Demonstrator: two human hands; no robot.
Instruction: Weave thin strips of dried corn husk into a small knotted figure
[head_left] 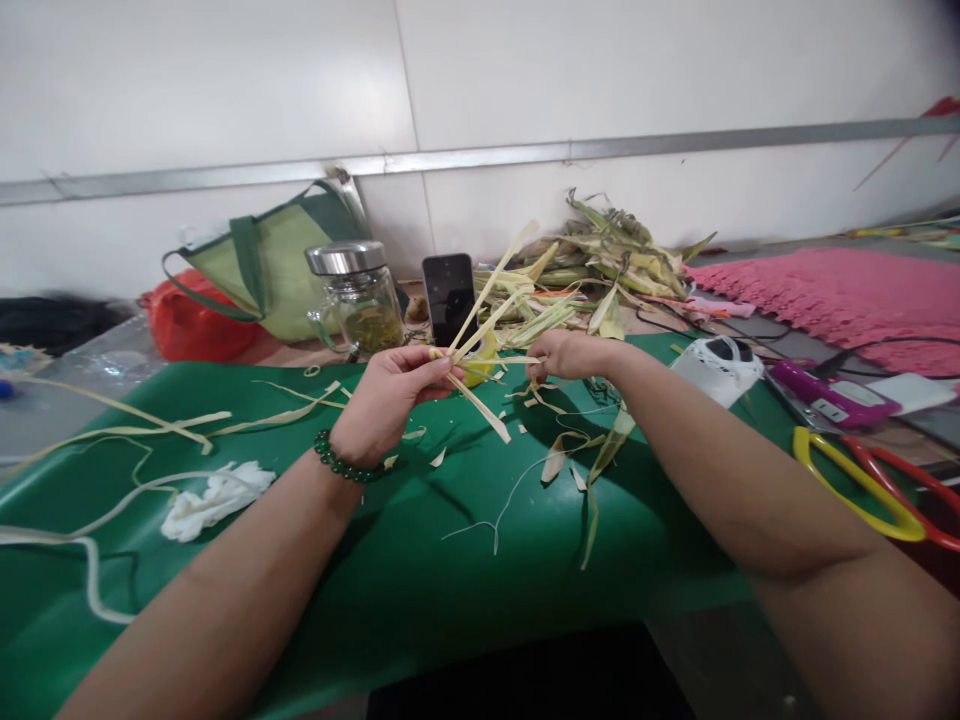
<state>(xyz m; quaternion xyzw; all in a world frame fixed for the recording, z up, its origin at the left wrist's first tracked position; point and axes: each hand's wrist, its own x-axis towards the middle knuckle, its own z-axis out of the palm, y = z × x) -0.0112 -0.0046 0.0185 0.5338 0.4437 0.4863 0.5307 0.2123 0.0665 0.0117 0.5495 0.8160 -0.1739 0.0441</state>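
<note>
Pale yellow corn husk strips (484, 408) cross one another and fan out from the fingertips of my left hand (401, 385), which pinches them where they meet. A bracelet of dark green beads (341, 458) circles that wrist. To the right, my right hand (561, 358) is closed on the end of one strip, which runs stretched between both hands. Its fingertips are partly hidden behind the hand. Husk scraps (555, 460) and a thin thread (499, 520) lie on the green mat (480, 590) below. A yellow round object (486, 350) sits partly hidden behind the strips.
Behind stand a glass tea jar (367, 310), a phone (448, 295), a green bag (289, 265) and a husk pile (607, 245). Yellow-and-red-handled scissors (862, 480), a purple power strip (832, 392) and pink cloth (832, 300) are at right. White tissue (217, 500) lies left.
</note>
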